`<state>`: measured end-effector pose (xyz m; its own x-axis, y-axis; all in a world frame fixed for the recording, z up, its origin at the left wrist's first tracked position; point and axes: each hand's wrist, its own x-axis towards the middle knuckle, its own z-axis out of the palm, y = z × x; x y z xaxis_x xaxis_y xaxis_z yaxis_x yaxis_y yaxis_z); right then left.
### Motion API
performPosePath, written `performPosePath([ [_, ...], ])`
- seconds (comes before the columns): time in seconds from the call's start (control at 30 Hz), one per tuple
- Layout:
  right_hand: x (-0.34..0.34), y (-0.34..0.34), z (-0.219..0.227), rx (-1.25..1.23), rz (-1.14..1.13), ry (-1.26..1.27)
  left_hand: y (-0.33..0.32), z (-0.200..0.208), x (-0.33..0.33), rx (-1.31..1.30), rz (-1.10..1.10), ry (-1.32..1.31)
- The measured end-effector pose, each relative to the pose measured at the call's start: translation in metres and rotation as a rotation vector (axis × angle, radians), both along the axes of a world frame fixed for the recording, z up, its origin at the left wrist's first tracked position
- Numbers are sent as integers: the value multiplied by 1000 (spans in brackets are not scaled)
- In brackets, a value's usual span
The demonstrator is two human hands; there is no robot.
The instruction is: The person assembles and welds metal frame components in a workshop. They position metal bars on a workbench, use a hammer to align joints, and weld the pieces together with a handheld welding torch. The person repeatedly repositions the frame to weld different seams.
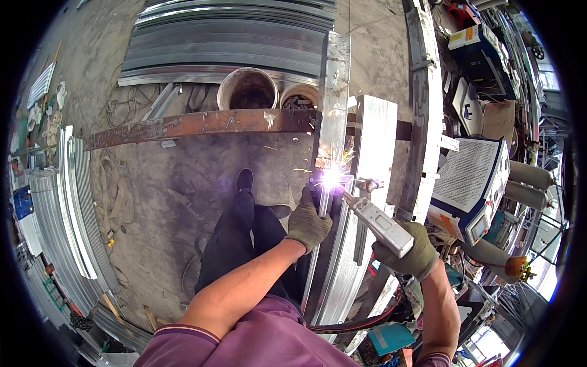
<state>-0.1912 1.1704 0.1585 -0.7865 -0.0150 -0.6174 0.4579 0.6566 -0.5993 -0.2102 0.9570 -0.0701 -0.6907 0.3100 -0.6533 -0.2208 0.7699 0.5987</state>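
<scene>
My right hand [411, 251], in a green work glove, is closed round the grey body of a welding torch [380, 224]. The torch nozzle points up and left into a bright violet-white arc [332, 177], with sparks flying off. My left hand [310, 224], gloved alike, grips the left edge of a long galvanized steel profile [335, 85] just below the arc. Glare hides the joint itself, and the left fingertips are partly hidden. Beside this profile lies a second, wider silver profile [377, 131]. A small clamp-like fitting [370, 184] sits right of the arc.
A rusty crossbeam [202, 126] runs under the profiles. Behind it stand two buckets [247, 85] and stacked metal sheets [226, 46]. At right are a long steel rail [422, 122], a white-and-blue machine [468, 177] and gas cylinders [529, 175]. More profiles [55, 214] lie at left.
</scene>
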Motion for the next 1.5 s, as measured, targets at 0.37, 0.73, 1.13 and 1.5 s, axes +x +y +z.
performPosePath([
  [0.37, 3, -7, 2, 115, 26, -33, 0, -8, 7, 55, 58, 52],
  [0.73, 5, -8, 5, 207, 261, 206, 2, -10, 9, 5, 42, 48],
  [1.13, -2, -13, -7, 246, 301, 212, 0, 1, 1, -28, -3, -22],
  [1.5, -1, -14, -13, 254, 277, 190, -1, 0, 3, -11, -4, 1],
])
